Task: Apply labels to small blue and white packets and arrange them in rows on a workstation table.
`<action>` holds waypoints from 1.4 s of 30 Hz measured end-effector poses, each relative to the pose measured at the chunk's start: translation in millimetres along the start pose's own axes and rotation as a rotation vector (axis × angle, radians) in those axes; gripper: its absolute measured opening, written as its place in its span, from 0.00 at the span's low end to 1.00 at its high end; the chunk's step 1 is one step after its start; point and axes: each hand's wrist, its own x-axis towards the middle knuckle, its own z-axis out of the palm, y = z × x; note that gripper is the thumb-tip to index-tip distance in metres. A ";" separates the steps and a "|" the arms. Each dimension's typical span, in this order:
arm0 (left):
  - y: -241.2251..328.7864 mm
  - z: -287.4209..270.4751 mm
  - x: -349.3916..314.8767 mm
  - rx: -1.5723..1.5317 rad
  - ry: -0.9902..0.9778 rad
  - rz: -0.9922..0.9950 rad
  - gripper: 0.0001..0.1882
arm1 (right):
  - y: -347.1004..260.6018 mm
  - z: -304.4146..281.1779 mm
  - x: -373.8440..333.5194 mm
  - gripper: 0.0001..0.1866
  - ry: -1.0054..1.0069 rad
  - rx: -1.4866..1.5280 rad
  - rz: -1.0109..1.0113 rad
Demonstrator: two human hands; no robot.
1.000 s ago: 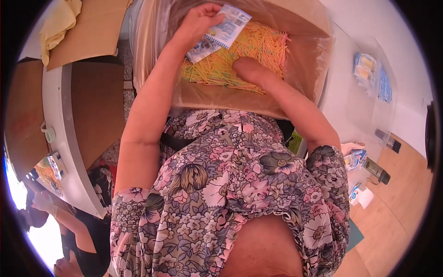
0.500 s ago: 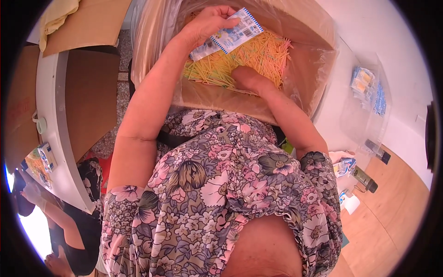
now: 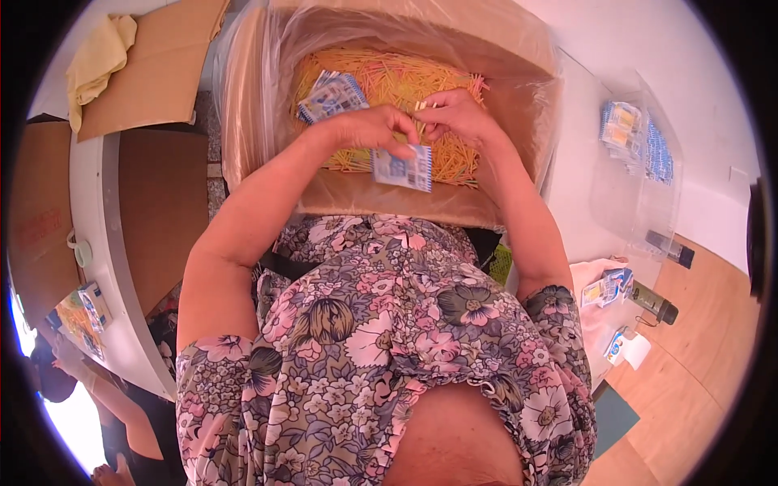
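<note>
- Cardboard box [image 3: 523,113]: thin coloured sticks [image 3: 389,65] inside.
- Left grip [image 3: 377,130], over the box: pinching a blue-and-white sachet [image 3: 403,170].
- Right grip [image 3: 458,117], over the box: closed on several sticks.

"Where does the head camera look from?"
"The wearer's head, steeply down (a fisheye, so edges bow), close above the floral top [image 3: 381,324], with the carton [image 3: 527,105] farther off."

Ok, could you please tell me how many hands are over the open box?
2: the left hand, pinching a packet, and the right hand, just right of it, apparently holding sticks. Neither is hidden.
</note>
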 end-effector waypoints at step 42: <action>25.9 -11.4 -7.5 -0.282 0.402 0.266 0.04 | -58.2 23.8 -61.0 0.09 0.318 0.345 -0.178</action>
